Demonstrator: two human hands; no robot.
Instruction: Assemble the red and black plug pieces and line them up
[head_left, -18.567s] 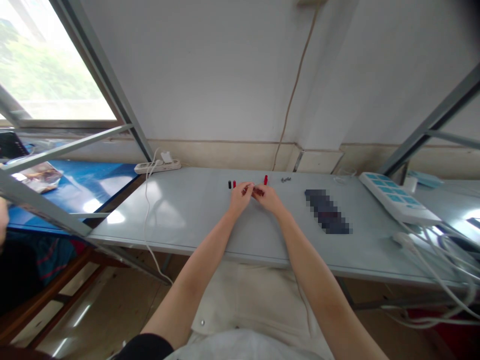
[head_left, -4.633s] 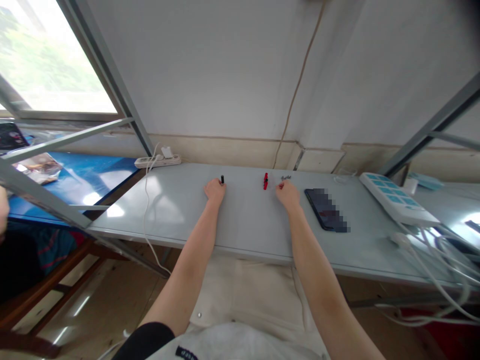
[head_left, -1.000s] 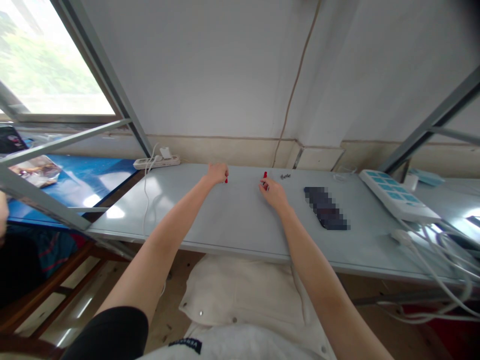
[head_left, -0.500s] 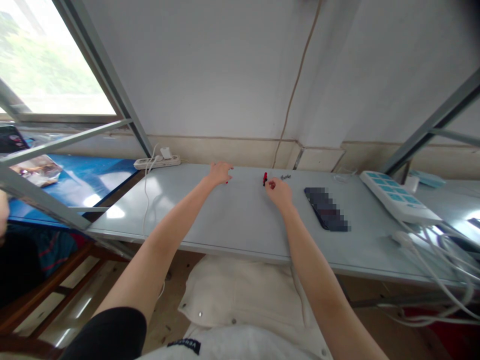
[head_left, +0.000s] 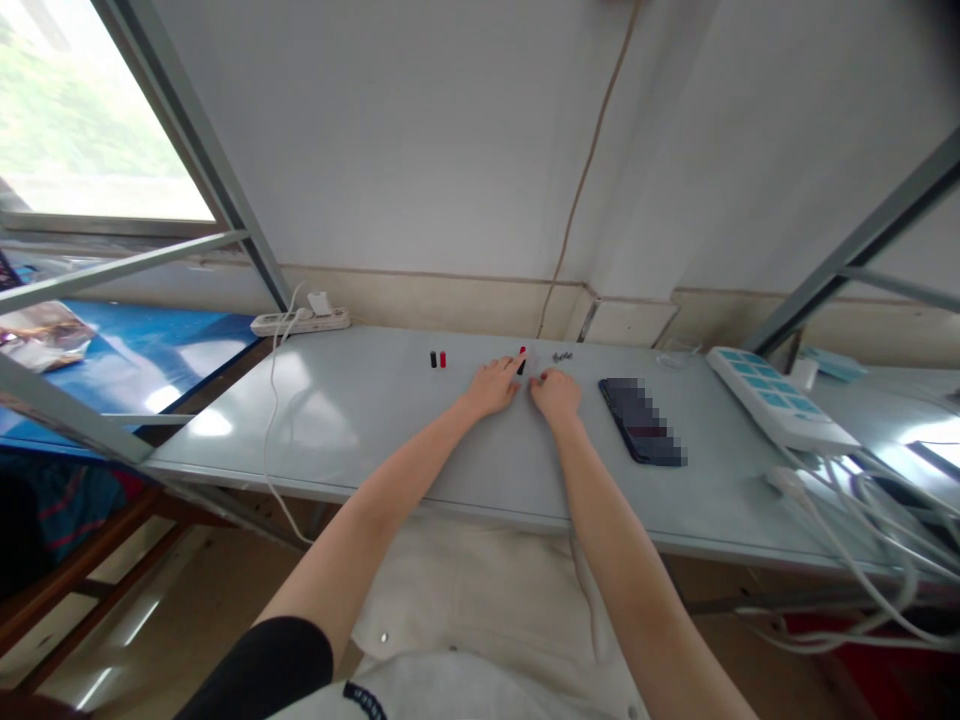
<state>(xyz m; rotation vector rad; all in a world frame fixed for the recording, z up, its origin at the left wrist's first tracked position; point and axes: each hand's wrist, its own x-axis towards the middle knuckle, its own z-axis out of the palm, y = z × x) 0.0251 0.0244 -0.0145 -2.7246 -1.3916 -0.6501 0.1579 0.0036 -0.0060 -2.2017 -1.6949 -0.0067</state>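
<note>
Well left of the dark rectangular phone (head_left: 641, 422), on the grey desk (head_left: 420, 440), lies one slim white power strip (head_left: 301, 322) with a white plug (head_left: 319, 303) and cord. Nearer to the phone, though still well apart on its left, stand one small black cylinder (head_left: 433, 359) and one small red cylinder (head_left: 443, 359), side by side.

The left hand (head_left: 493, 388) comes next, palm down and left of the phone, its forearm slanting up from the lower left out of a black sleeve (head_left: 266, 665). Its fingers are partly spread, the index stretched to the small red-and-black item (head_left: 521, 362) left of the phone; how many pieces make it up is unclear.

The right hand (head_left: 556, 397) is the nearer hand to the phone, on its left side, with its forearm running up from the lower right. Its fingers are curled; a reddish spot shows at the tips, but I cannot tell whether they pinch a piece. Beyond this hand, left of the phone, lies a cluster of tiny silvery pieces (head_left: 562, 357), too small to count.

Right of the phone is one wide white-and-blue power strip (head_left: 780, 400). Letters on the dark clothing label (head_left: 365, 700), below and left of the phone, are too blurred to read.
</note>
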